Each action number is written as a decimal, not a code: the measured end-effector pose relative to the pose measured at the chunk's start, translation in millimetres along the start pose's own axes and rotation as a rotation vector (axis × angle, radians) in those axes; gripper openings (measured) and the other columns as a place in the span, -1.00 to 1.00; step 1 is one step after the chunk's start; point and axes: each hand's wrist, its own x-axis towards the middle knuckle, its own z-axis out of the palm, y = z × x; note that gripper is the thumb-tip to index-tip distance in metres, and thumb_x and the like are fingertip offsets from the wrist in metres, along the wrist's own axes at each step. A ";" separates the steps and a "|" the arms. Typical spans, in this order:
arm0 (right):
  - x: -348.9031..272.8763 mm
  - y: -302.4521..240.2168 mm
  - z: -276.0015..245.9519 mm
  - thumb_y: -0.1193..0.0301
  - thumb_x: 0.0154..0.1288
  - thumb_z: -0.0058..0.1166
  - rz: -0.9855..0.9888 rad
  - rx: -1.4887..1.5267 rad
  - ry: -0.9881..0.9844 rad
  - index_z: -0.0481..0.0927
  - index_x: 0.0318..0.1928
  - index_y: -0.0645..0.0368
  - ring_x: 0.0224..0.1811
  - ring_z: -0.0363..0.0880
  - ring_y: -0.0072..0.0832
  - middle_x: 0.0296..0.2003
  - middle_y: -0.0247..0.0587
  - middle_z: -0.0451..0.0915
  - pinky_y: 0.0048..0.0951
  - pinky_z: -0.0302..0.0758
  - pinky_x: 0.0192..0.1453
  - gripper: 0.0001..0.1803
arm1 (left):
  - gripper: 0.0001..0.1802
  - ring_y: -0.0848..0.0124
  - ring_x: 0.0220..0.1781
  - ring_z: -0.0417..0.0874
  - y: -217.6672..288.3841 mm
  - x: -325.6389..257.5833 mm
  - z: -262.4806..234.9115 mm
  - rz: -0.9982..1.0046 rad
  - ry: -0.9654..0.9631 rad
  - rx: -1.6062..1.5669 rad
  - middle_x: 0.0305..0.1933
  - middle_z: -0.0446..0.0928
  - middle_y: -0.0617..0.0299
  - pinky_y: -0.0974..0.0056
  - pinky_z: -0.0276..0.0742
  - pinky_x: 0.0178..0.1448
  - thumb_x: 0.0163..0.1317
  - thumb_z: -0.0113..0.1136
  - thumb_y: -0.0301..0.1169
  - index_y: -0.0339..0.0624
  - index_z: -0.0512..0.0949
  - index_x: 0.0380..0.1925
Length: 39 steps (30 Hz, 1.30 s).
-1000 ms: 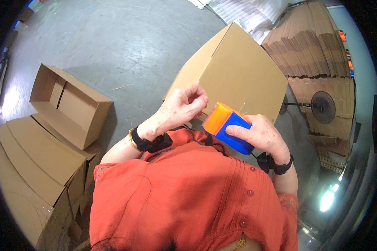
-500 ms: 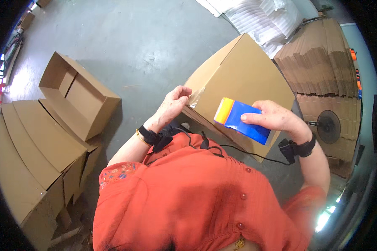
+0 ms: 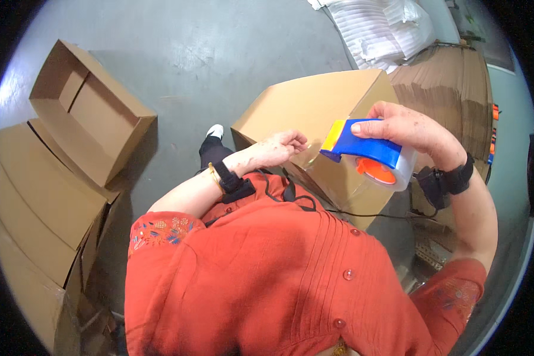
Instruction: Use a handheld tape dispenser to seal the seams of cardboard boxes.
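Observation:
A closed brown cardboard box (image 3: 314, 113) stands tilted in front of me on the grey floor. My right hand (image 3: 406, 130) grips a blue and yellow tape dispenser (image 3: 362, 151) with an orange core and a clear tape roll, held over the box's near right edge. My left hand (image 3: 282, 147) pinches the end of the clear tape strip against the box's near edge, just left of the dispenser. Both wrists wear dark bands.
An open empty cardboard box (image 3: 86, 110) lies at the left, beside a row of folded boxes (image 3: 35, 202). Stacks of flat cardboard (image 3: 451, 101) stand at the right. White bagged sheets (image 3: 380, 29) lie at the top.
The right hand lifted the dispenser up and to the right, drawing tape out. The left hand stayed at the box's edge. The box turned in view.

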 end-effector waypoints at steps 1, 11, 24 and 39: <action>7.0 -10.3 -2.0 -0.15 0.22 0.33 -0.003 0.000 -0.037 0.63 -0.01 0.38 -0.22 0.72 -0.40 -0.21 -0.04 0.74 -0.38 0.63 -0.11 -0.25 | -0.40 0.18 0.36 0.53 -4.4 -0.1 -3.2 0.001 0.002 -0.018 0.33 0.50 -0.10 0.18 0.51 0.30 0.26 -0.23 -0.64 -0.31 0.36 0.35; 58.8 -43.7 -1.9 -0.08 0.35 0.24 0.118 -0.308 -0.098 0.61 -0.02 0.19 -0.15 0.55 -0.53 -0.21 -0.29 0.63 -0.45 0.50 -0.05 -0.44 | -0.50 0.29 0.25 0.58 -21.8 -13.9 -23.7 -0.012 0.054 -0.112 0.26 0.55 0.01 0.21 0.54 0.25 0.40 -0.17 -0.49 -0.29 0.37 0.33; 62.0 -32.4 -19.9 -0.11 0.33 0.24 -0.035 -0.244 -0.025 0.62 -0.09 0.24 -0.21 0.59 -0.47 -0.27 -0.23 0.65 -0.39 0.54 -0.11 -0.41 | -0.52 0.14 -0.20 0.80 -69.2 -17.5 -22.8 -0.517 0.087 -0.509 -0.17 0.63 -0.16 0.20 0.79 -0.22 0.48 0.12 -0.13 -0.47 0.46 -0.08; 44.4 8.8 0.2 -0.13 0.34 0.19 -0.042 -0.360 -0.034 0.62 0.04 0.27 -0.12 0.65 -0.36 -0.17 -0.10 0.70 -0.33 0.57 -0.02 -0.34 | -0.73 0.53 -0.37 0.60 -0.8 -11.9 10.3 -0.105 0.365 -0.161 -0.31 0.57 0.27 0.38 0.58 -0.28 0.40 0.11 -0.28 -0.31 0.56 -0.15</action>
